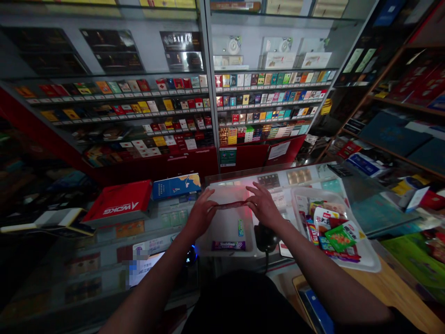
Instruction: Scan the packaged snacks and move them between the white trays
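Pinched at one end by my left hand (200,214) and at the other by my right hand (263,204) is a long, thin, dark reddish snack packet (231,205). It is stretched level above a white plastic tray (222,227). Inside that tray lie a purple wrapped bar (228,245) and a small green-and-blue packet (240,228). A red glow falls on the tray near my right fingers. Under my right forearm stands a black scanner-like device (267,237), partly covered by the arm.
To the right, a second white tray (370,260) holds several snack packets. A red box (118,204) and a blue box (176,185) lie on the glass counter at left. Lit screens sit near my left forearm. Behind the counter, shelves (269,89) carry rows of small boxes.
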`<state>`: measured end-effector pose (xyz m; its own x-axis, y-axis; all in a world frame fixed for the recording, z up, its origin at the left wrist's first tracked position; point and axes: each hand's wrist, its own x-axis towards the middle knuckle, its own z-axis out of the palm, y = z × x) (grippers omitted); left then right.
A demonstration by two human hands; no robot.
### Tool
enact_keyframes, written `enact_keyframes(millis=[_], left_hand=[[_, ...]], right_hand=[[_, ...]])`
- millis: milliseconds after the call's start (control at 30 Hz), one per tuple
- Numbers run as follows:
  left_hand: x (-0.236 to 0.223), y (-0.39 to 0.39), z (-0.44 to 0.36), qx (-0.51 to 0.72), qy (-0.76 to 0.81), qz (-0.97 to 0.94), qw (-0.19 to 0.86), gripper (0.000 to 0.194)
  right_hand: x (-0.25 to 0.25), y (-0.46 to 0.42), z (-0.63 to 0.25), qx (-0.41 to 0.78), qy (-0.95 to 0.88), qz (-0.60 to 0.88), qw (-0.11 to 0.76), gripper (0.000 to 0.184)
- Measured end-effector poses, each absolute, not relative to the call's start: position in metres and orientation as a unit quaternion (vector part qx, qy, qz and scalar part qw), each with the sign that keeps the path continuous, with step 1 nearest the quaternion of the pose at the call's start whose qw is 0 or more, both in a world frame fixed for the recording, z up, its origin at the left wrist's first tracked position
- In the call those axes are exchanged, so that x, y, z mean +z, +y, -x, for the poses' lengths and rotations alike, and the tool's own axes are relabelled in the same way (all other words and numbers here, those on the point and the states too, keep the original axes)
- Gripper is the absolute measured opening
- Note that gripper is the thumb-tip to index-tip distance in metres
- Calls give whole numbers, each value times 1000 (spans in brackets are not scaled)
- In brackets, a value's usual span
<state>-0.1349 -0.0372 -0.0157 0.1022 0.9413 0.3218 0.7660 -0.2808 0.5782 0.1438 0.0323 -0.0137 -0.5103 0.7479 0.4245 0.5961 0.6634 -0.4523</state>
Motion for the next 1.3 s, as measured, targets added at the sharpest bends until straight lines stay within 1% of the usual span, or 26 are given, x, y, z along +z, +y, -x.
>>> enact_keyframes(millis=[133,267,567,933,1300], left_hand=[[-16,-26,124,361,588,-699,188,16],[-19,-13,105,356,592,-691,212,18],[-22,18,51,351,595,-674,261,18],[-33,38,-4,325,582,-691,280,19],[-46,40,-31,307,590,-692,281,17]], right_hand=[[-10,40,-162,171,-831,423,317,11],[-11,47,-182,219,-804,449,322,14],[-14,59,-235,229,-767,497,335,17],[-25,60,-289,246,-735,546,318,18],[-46,66,-318,251,-734,549,312,17]])
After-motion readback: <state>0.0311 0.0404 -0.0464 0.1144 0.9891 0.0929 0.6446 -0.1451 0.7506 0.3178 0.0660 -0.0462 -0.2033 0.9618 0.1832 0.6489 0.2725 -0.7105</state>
